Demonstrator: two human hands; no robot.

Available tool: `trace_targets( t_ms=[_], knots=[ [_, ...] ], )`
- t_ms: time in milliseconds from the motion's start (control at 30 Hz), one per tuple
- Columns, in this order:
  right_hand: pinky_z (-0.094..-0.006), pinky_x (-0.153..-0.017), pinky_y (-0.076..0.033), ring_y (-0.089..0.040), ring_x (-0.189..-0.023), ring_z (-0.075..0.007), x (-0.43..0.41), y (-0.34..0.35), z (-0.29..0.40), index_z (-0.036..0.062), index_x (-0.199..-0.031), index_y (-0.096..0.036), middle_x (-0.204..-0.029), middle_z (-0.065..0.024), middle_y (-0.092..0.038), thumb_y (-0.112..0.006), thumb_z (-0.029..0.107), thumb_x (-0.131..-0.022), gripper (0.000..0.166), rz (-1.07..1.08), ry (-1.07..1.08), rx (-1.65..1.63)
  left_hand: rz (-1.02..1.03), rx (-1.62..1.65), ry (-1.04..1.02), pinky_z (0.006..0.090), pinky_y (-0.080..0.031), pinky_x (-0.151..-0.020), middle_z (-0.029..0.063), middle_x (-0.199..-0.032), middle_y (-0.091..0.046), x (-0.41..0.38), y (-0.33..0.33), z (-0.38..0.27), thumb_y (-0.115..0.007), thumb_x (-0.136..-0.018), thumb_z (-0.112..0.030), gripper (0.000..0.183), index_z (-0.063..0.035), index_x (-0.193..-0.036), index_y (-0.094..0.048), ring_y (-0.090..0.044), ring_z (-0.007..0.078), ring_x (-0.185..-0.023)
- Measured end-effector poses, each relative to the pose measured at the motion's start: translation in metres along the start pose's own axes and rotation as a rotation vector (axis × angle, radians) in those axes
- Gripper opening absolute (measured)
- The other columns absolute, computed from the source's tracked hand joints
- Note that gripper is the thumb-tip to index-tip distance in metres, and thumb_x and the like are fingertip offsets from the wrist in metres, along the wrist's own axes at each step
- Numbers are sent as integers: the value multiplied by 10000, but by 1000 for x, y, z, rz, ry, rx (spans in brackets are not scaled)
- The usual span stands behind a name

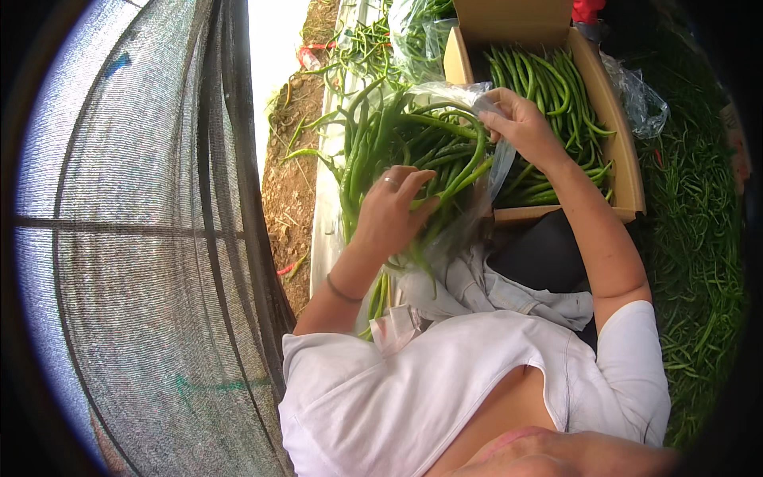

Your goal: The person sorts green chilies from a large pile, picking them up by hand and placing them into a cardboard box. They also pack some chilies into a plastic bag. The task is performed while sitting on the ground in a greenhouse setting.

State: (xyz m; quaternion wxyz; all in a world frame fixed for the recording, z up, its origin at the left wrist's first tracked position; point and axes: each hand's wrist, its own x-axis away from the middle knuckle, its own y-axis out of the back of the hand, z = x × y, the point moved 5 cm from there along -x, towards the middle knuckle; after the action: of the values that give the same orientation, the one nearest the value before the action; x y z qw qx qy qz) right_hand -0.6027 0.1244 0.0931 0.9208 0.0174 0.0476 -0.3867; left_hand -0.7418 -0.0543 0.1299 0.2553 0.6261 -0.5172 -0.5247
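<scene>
My right hand [518, 122] pinches the rim of a clear plastic bag [503, 170] at the near-left side of a cardboard box. My left hand [396, 206], with a ring on one finger, is among long green chili peppers [363, 149] heaped in and around the bag; its fingers are curved and partly spread, and whether it grips any pepper is unclear. The open cardboard box [623, 161] holds many long green peppers [536, 77], laid mostly side by side.
Shade netting [137, 238] hangs at the left beside bare soil [289, 197]. Another clear bag of peppers [417, 47] and loose peppers [366, 47] lie ahead. Many more green peppers [703, 238] cover the ground at right, near a crumpled clear bag [641, 98].
</scene>
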Motion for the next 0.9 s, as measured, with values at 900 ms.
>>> trace_targets(
  t_ms=[900],
  knots=[
    [-335, -665, -488, -570, -744, -227, 108, -174, -37, 133, -913, -628, -846, -69, -519, -554, 120, -718, 209, 622, 952, 938, 369, 2, 277, 406, -446, -704, 141, -766, -580, 189, -79, -4, -624, -696, -70, 216, -18, -891, -548, -574, 337, -783]
  ],
)
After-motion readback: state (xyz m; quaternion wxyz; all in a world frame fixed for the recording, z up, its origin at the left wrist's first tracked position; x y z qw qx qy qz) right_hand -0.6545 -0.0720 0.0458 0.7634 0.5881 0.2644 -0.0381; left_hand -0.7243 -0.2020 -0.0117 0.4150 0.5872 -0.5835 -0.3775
